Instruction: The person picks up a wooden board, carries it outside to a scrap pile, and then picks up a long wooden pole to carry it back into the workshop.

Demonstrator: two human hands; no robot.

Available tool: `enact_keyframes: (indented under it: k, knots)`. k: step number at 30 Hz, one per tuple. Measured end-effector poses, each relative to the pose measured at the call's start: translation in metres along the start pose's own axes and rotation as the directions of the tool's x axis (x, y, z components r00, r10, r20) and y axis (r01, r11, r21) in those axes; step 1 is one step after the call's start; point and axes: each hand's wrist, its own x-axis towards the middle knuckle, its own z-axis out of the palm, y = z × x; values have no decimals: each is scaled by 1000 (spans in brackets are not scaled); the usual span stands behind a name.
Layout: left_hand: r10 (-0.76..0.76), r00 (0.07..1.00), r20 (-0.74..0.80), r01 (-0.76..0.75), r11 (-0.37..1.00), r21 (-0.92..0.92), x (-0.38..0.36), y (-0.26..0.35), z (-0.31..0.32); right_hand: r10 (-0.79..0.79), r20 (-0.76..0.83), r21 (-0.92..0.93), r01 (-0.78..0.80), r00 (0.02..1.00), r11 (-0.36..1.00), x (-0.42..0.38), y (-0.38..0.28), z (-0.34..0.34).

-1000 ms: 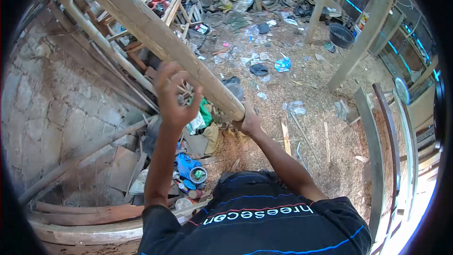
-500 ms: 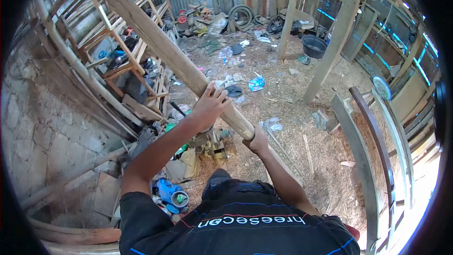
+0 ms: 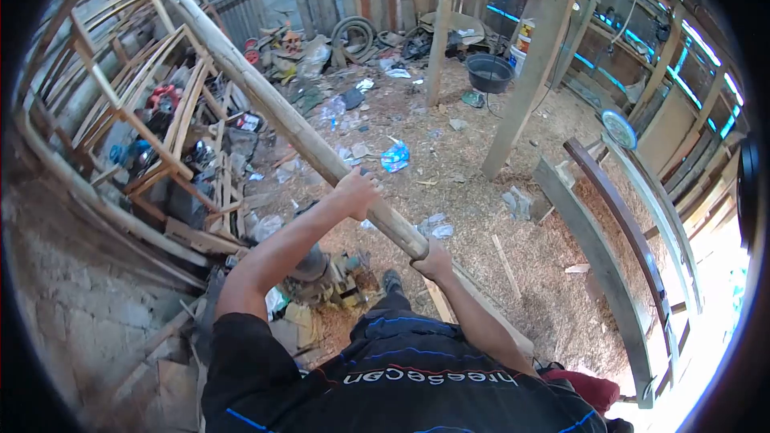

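A long, pale wooden pole [image 3: 277, 109] slants from the upper left down towards the person's body at the lower right. My left hand [image 3: 358, 194] is wrapped over it near the middle, fingers curled on its upper side. Lower down, my right hand [image 3: 434, 260] grips the pole from its right side. Under the left forearm, partly hidden by it, stands a machine with metal and wooden parts [image 3: 341, 282]. One shoe [image 3: 392, 281] shows on the floor below the pole.
Wooden frames [image 3: 172, 162] and piled scraps stand at the left. Upright posts [image 3: 533, 72] rise at the right of centre, near a black basin [image 3: 489, 74]. Curved boards [image 3: 597, 265] lean at the right. A blue plastic bag [image 3: 395, 157] lies on the chip-covered floor.
The view has shifted, and surroundings appear further left. The pole's far end now shows at the upper left. Both hands still grip the pole. A shoe has come into view.
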Motion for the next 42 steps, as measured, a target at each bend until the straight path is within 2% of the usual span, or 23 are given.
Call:
enact_keyframes:
  k: [1,4,6,11,20,23,32,35,38,39,42]
  knots:
    - [23,1000,7,-23,1000,-4,15,-9,9,10,-1,-25,-10,1000,1000,13,5,3]
    - [22,994,-103,-26,999,-37,51,-46,25,87,46,-13,-87,995,996,65,10,4]
    - [37,994,-102,-42,998,-55,66,-72,28,112,72,-35,-110,991,993,95,6,-1]
    - [20,984,-176,-42,992,-120,106,-137,58,81,27,-51,-79,996,996,173,-3,8]
    - [-81,991,-102,63,984,-170,153,-224,87,-19,46,-98,23,999,995,298,7,40]
    - [-103,994,-33,94,974,-208,178,-264,97,40,125,-3,-40,991,999,347,-16,29]
    - [-227,974,-16,223,965,-139,232,-396,110,-156,158,-32,163,975,986,525,-29,62]
    - [-290,957,-18,284,947,-147,234,-424,125,-227,224,48,222,948,974,576,-43,69]
    - [-335,941,-44,328,938,-115,243,-454,137,-346,215,21,350,913,937,632,-35,101]
    - [-348,936,-53,342,935,-98,245,-462,141,-325,254,9,334,911,943,648,-40,103]
    - [-376,927,-10,374,923,-88,256,-493,152,-394,174,39,394,902,918,697,-50,114]
